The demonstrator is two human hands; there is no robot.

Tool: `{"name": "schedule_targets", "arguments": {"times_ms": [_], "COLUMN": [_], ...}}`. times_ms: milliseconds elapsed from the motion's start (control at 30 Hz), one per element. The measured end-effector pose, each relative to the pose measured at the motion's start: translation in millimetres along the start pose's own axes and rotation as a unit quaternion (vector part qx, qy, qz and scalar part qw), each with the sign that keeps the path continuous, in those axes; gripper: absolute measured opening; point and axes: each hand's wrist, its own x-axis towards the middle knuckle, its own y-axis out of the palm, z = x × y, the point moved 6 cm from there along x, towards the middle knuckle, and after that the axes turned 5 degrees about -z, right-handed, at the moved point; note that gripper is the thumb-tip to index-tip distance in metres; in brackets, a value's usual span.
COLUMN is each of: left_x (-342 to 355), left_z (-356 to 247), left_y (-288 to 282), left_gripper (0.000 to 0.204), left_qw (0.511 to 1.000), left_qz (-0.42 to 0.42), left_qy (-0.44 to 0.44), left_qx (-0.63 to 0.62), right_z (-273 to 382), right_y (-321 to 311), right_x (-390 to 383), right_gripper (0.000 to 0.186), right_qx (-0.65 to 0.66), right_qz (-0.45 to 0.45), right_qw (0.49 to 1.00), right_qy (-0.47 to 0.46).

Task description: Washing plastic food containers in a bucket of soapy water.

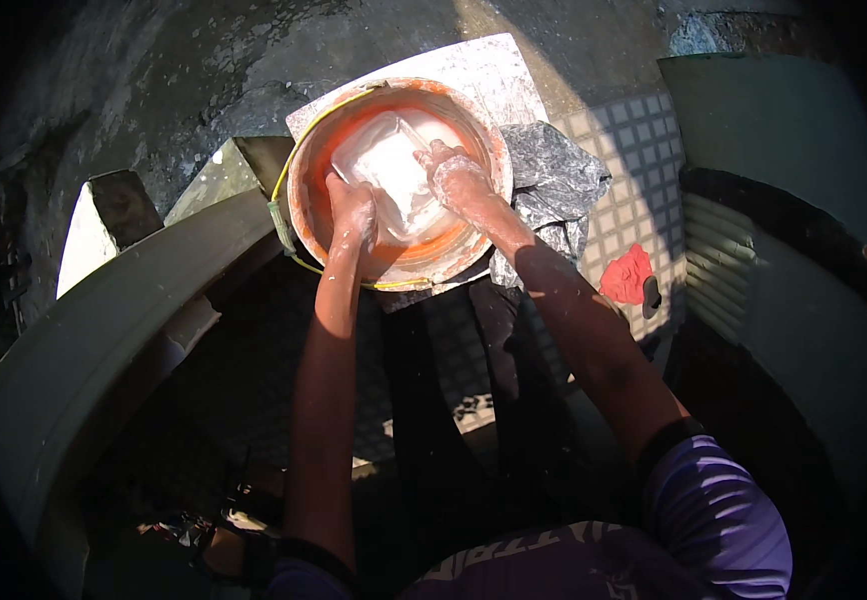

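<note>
A round orange bucket (499,165), its rim and inner wall smeared with white, stands in front of me. Inside it is a squarish, shallow tray-like piece (394,165), covered in bright white wet material; its exact kind I cannot make out. My left hand (355,212) grips its near left side, with most fingers out of sight. On the opposite side my right hand (461,183) is closed on its edge, fingers curled and coated white. Pale liquid lies around the piece in the bucket. A yellow handle (280,190) hangs along the bucket's left side.
Under the bucket lies a white-spattered board (494,75). Crumpled grey plastic sheeting (554,175) is to its right. A red cloth (628,275) rests on the tiled floor (634,140). A curved pale-green edge (124,280) runs along the left; green panels (774,130) stand at right.
</note>
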Motion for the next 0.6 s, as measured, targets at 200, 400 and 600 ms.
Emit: {"name": "schedule_targets", "arguments": {"times_ms": [200,400,600], "left_x": [-26.5,-23.5,-22.8], "left_z": [-27.3,-39.5,-55.9], "left_y": [13.4,17.6,0.6], "left_gripper": [0.071,0.062,0.05], "left_qw": [0.992,0.973,0.978], "left_qz": [-0.01,0.034,0.017], "left_qy": [0.065,0.075,0.054], "left_qx": [0.106,0.216,0.199], "right_z": [-3.8,-30.5,-18.9], "right_y": [34.0,53.2,54.0], "right_x": [4.3,35.3,37.8], "right_gripper": [0.032,0.03,0.019], "right_qx": [-0.2,0.033,0.024], "right_qz": [0.232,-0.012,-0.076], "right_qw": [0.947,0.998,0.996], "right_qy": [0.093,0.042,0.049]}}
